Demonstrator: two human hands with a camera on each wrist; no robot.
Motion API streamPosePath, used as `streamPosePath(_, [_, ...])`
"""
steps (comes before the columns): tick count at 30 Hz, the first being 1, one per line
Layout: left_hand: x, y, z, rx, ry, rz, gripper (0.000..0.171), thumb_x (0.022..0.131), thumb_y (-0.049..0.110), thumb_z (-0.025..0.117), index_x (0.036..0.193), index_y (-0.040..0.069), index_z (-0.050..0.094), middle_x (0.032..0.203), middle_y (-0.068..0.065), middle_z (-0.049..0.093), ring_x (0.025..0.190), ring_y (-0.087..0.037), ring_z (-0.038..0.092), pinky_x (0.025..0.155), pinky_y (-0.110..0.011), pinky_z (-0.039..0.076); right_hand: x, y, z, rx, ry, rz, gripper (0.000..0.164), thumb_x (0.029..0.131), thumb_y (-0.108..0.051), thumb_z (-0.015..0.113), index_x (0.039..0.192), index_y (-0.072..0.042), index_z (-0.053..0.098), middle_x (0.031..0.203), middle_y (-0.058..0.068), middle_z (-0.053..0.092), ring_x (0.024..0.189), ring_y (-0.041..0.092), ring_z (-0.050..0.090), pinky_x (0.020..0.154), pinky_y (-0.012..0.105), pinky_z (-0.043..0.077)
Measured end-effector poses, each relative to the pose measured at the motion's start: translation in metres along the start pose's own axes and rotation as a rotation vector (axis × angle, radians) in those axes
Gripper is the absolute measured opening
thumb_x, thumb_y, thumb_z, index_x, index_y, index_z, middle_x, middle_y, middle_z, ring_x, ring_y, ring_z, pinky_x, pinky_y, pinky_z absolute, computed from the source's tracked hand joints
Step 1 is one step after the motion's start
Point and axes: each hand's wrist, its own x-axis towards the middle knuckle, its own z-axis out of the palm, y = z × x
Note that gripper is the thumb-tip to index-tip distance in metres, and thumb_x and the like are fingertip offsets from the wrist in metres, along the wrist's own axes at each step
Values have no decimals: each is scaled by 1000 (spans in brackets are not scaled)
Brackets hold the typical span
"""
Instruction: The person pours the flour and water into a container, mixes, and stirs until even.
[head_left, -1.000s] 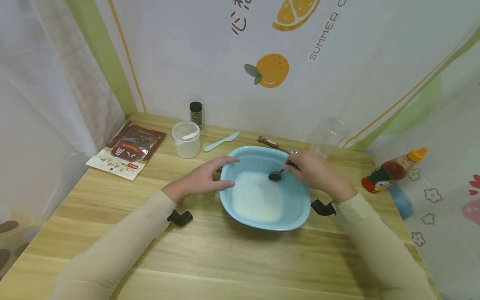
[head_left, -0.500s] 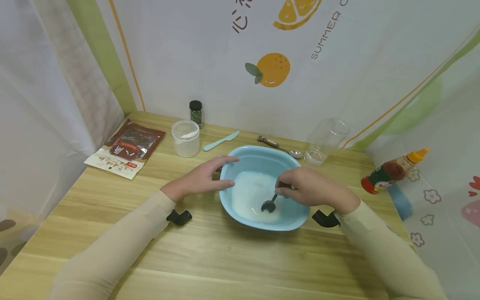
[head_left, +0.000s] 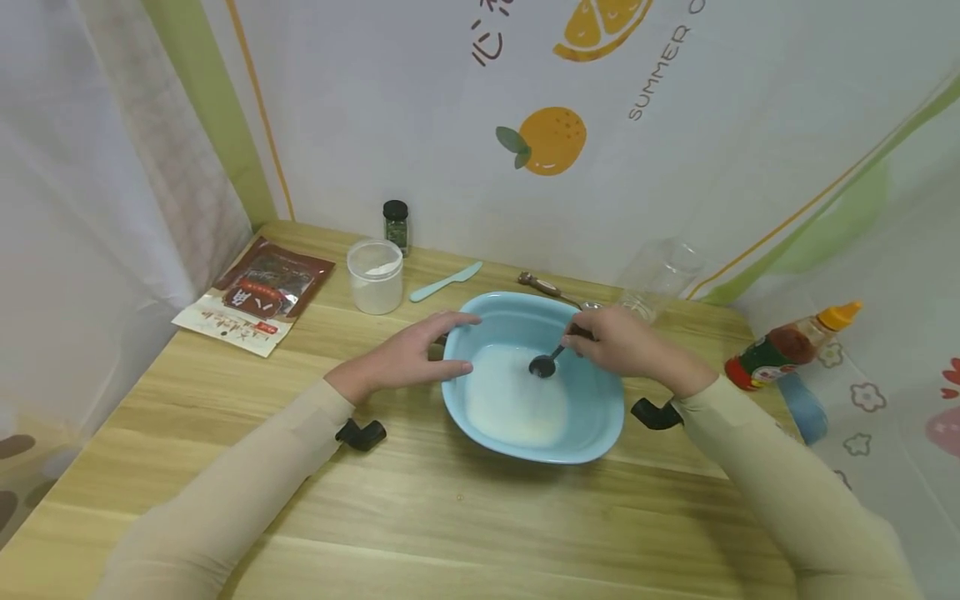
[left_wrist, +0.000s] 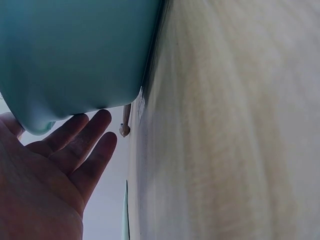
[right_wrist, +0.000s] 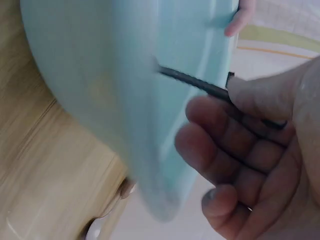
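A light blue plastic basin [head_left: 596, 433] holds a shallow layer of whitish liquid [head_left: 510, 408]. At its left side my left hand [head_left: 408, 354] grips the rim, thumb over the edge; in the left wrist view several fingers [left_wrist: 92, 145] lie against the outer wall. Over the basin's right part, my right hand [head_left: 618, 337] pinches a small black spoon [head_left: 542, 366] by the handle. The spoon's bowl is at the liquid's far side; how deep it dips I cannot tell. The right wrist view shows the dark handle [right_wrist: 190, 80] between thumb and fingers, its bowl hidden by the rim.
Behind the basin lie a pale green plastic knife [head_left: 446, 282] and a metal spoon [head_left: 540, 285]. A tub of white powder [head_left: 375, 283], a dark-capped spice jar [head_left: 396, 229] and a spice packet [head_left: 258, 292] are left. A clear glass [head_left: 660, 279] and sauce bottle [head_left: 791, 346] stand right.
The black spoon swept from the basin's far side toward the near side, then back away again with my right hand. My left hand has stayed on the rim.
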Motion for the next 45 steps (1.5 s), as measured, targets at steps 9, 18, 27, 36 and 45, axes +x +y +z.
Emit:
streamPosePath(9, [-2, 2, -2, 4, 2, 22, 73, 103, 40, 78, 167, 18, 49, 162, -7, 53, 142, -27, 57, 117, -53, 52, 12, -27, 3, 140, -252, -169, 18, 113, -24, 68, 108, -15, 82, 86, -7, 75, 76, 6, 65, 70, 32, 56])
streamPosePath(18, [-4, 0, 0, 5, 5, 20, 74, 103, 41, 78, 168, 19, 49, 162, -5, 54, 142, -27, 57, 119, -56, 49, 31, -21, 3, 71, -78, 22, 20, 111, -22, 71, 113, -8, 85, 87, 1, 77, 70, 14, 61, 65, 35, 51])
streamPosePath(27, [0, 6, -6, 32, 1, 15, 74, 103, 42, 78, 167, 20, 49, 165, -7, 53, 145, -29, 55, 120, -58, 48, 3, -11, -11, -21, -131, 36, 20, 112, -19, 69, 102, -7, 82, 77, -6, 70, 62, 11, 55, 59, 32, 47])
streamPosePath(36, [-2, 5, -5, 23, 5, 25, 74, 103, 37, 79, 167, 17, 49, 162, -9, 55, 142, -29, 57, 118, -56, 50, 12, -37, 0, 134, -286, -162, 20, 113, -24, 67, 104, -12, 81, 83, -10, 74, 73, 5, 62, 68, 31, 55])
streamPosePath(45, [0, 3, 0, 15, -4, 25, 73, 103, 39, 78, 167, 18, 49, 164, -9, 53, 143, -29, 57, 119, -58, 49, 26, -32, 5, 35, -97, -70, 17, 112, -21, 70, 111, -12, 84, 89, -7, 77, 73, 8, 62, 68, 34, 54])
